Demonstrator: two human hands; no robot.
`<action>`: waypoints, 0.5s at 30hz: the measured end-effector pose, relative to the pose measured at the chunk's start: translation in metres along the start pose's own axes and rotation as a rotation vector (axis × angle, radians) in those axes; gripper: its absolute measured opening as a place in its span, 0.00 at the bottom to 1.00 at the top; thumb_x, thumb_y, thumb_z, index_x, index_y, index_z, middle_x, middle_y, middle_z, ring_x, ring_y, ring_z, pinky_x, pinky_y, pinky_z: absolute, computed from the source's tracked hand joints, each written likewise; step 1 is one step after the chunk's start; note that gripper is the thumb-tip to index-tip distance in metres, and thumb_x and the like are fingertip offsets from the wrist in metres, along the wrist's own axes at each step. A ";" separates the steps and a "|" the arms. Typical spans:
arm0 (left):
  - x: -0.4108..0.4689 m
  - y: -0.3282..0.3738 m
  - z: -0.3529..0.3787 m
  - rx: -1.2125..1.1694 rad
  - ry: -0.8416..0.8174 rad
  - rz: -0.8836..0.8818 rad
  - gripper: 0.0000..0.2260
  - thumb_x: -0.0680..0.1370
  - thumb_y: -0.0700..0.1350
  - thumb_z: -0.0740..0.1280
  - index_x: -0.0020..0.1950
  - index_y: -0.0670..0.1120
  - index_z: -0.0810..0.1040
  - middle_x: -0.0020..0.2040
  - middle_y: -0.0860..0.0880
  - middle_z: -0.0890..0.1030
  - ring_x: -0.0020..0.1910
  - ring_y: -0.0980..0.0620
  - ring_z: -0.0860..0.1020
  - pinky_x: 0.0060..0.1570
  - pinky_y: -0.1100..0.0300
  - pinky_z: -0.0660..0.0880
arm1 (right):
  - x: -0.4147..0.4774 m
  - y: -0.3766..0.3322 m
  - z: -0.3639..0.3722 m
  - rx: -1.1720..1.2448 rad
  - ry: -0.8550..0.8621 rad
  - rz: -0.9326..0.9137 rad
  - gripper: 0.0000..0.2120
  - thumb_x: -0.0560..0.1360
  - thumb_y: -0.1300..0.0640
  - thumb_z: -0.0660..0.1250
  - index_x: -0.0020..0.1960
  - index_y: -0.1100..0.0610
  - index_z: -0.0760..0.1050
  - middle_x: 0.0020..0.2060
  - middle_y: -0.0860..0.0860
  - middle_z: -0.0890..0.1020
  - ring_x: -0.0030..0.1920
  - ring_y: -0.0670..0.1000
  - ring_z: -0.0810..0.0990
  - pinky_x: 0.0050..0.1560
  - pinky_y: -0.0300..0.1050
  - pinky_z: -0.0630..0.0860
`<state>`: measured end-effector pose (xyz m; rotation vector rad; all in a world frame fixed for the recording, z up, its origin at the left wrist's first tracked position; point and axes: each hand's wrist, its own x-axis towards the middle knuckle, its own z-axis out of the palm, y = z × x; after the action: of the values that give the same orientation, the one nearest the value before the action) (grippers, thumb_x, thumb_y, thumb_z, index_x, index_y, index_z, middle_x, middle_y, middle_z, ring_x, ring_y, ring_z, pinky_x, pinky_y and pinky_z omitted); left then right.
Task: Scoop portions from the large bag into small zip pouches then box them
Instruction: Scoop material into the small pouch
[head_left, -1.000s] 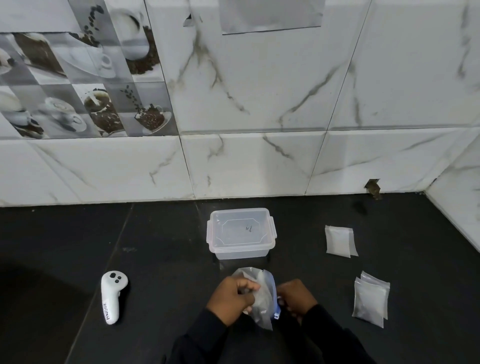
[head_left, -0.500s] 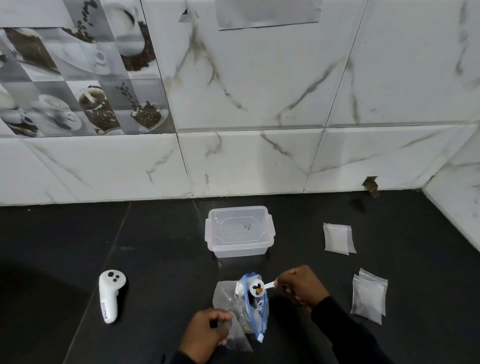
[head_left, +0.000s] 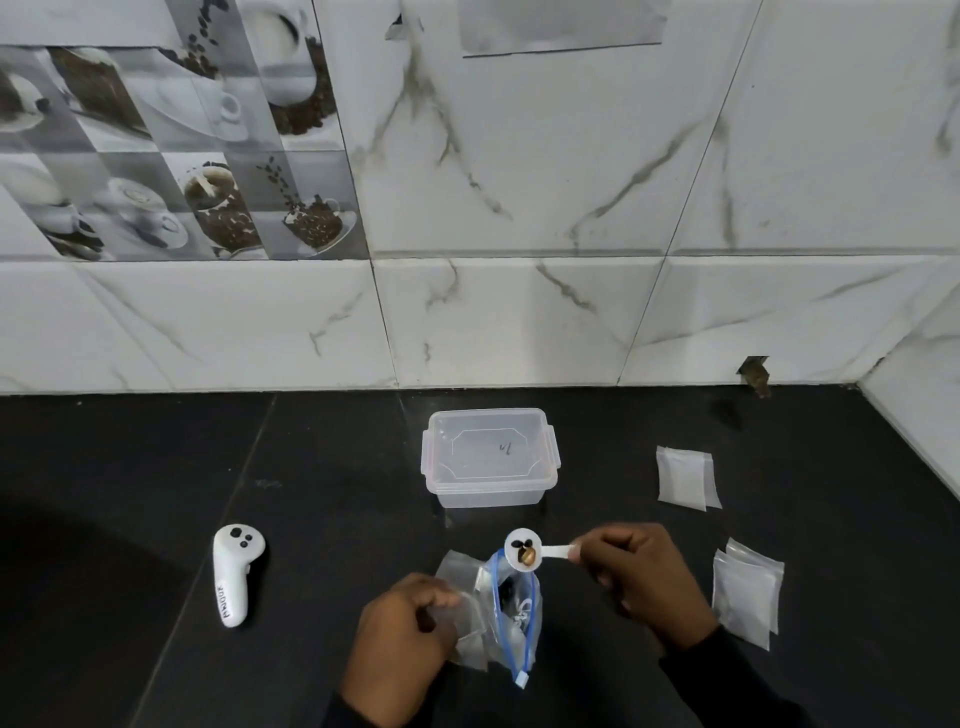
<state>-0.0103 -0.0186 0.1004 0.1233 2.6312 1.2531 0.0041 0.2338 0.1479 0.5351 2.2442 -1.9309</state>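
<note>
A white marble-patterned tiled wall is seen behind a black stone worktop, with a panel of grey coffee-picture tiles at its upper left. On the worktop, near the wall, a clear rectangular plastic box is stood with its lid on. In front of it, a large clear plastic zip bag with a blue track is laid with its long axis running from far to near; its mouth is open and faces upward, and its blue slider tab points toward the person.

The left hand is curled round a small clear zip pouch, held against the bag's left side; whether the bag itself is also gripped cannot be told. The right hand is closed in a pinch on the handle of a small white plastic spoon. The spoon is held level, its long axis running left to right, with the bowl pointing left and facing up, just over the far end of the bag's mouth. A few dark pieces and one brown piece are carried in the bowl.

To the right, two stacks of small frosted pouches are laid flat, well apart from the bag. A white handheld controller is laid to the left.
</note>
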 end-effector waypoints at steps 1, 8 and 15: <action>0.002 0.008 -0.001 -0.009 -0.007 0.025 0.13 0.69 0.34 0.71 0.42 0.53 0.86 0.44 0.63 0.83 0.47 0.68 0.79 0.47 0.77 0.72 | -0.007 -0.009 0.003 0.003 -0.004 -0.058 0.06 0.73 0.63 0.72 0.39 0.60 0.85 0.25 0.54 0.75 0.23 0.47 0.68 0.23 0.39 0.64; 0.018 0.057 -0.008 -0.106 -0.063 0.079 0.07 0.71 0.41 0.73 0.46 0.51 0.83 0.45 0.57 0.82 0.43 0.61 0.80 0.45 0.67 0.76 | -0.042 -0.015 0.029 -0.432 0.080 -0.625 0.03 0.73 0.55 0.71 0.45 0.51 0.83 0.34 0.45 0.83 0.34 0.44 0.81 0.35 0.37 0.78; 0.023 0.056 -0.006 -0.186 -0.084 -0.030 0.10 0.70 0.41 0.75 0.49 0.51 0.84 0.47 0.55 0.83 0.48 0.57 0.81 0.53 0.54 0.80 | -0.042 0.028 0.036 -0.841 0.236 -1.044 0.07 0.71 0.58 0.72 0.47 0.58 0.85 0.30 0.47 0.77 0.27 0.44 0.71 0.27 0.36 0.68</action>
<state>-0.0348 0.0168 0.1437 0.1020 2.4227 1.4415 0.0483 0.1942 0.1298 -0.6782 3.5241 -0.8458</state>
